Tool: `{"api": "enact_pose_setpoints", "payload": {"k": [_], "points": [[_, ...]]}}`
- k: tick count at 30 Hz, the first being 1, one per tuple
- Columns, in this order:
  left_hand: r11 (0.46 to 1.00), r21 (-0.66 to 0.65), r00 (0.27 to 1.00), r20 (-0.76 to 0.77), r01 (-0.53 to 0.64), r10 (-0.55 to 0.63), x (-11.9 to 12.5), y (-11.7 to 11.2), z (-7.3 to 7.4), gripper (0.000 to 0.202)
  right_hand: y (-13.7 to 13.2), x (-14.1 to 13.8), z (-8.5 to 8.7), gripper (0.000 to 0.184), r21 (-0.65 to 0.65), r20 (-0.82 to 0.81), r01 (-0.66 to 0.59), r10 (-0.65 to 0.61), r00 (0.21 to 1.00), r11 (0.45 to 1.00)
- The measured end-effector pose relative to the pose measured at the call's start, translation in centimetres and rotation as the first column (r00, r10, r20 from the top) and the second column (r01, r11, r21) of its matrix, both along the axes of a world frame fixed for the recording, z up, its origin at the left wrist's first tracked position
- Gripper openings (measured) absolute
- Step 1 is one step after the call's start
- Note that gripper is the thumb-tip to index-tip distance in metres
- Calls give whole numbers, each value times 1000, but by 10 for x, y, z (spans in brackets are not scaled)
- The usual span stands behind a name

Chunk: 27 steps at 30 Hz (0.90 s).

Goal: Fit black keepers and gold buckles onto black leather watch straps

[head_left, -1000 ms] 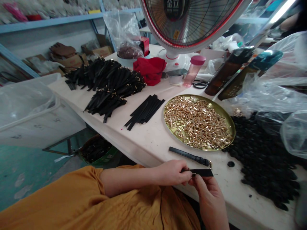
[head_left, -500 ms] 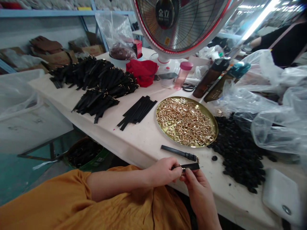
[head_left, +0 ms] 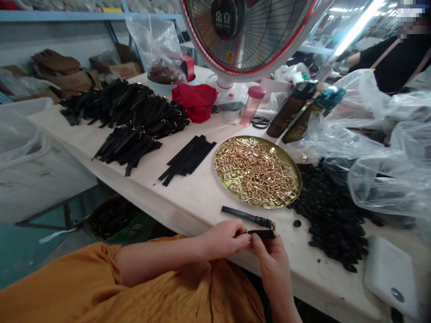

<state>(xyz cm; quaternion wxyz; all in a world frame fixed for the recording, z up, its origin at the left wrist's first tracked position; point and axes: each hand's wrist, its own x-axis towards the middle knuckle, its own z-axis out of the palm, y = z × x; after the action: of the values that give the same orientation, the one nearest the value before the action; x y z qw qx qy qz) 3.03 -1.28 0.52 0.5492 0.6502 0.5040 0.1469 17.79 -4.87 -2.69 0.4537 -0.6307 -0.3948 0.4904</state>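
At the table's front edge, my left hand [head_left: 232, 237] and my right hand [head_left: 272, 258] meet on a short black strap [head_left: 265, 233]. The fingers of both are closed on it, the right thumb pressing on its near side. A tiny glint of metal shows between the fingertips, but its shape is mostly hidden. Just beyond the hands lies a black buckled strap [head_left: 242, 214] with a gold buckle [head_left: 273, 224] at its right end. Farther back sits a round gold tray [head_left: 218, 183] heaped with gold buckles [head_left: 259, 170].
Flat black strips [head_left: 188, 158] lie left of the tray, with a large pile of buckled straps [head_left: 124, 105] behind. Small black loops [head_left: 332, 215] and a white device [head_left: 390, 273] are at right. A fan [head_left: 232, 40], bottles [head_left: 292, 107] and plastic bags [head_left: 377, 166] stand behind.
The whole view has shifted slightly, so things appear a little farther left. Both hands stay on the strap; the metal piece between the fingers is now more covered.
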Motion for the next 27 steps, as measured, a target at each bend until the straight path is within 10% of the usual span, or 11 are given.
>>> {"api": "enact_pose_setpoints", "payload": {"k": [22, 27], "points": [[998, -63, 982, 187, 22, -10, 20, 20, -3, 23, -4, 17, 10, 24, 137, 279, -119, 77, 957, 983], [987, 61, 973, 170, 147, -156, 18, 18, -1, 23, 10, 69, 12, 31, 184, 668, -166, 1, 745, 969]]}}
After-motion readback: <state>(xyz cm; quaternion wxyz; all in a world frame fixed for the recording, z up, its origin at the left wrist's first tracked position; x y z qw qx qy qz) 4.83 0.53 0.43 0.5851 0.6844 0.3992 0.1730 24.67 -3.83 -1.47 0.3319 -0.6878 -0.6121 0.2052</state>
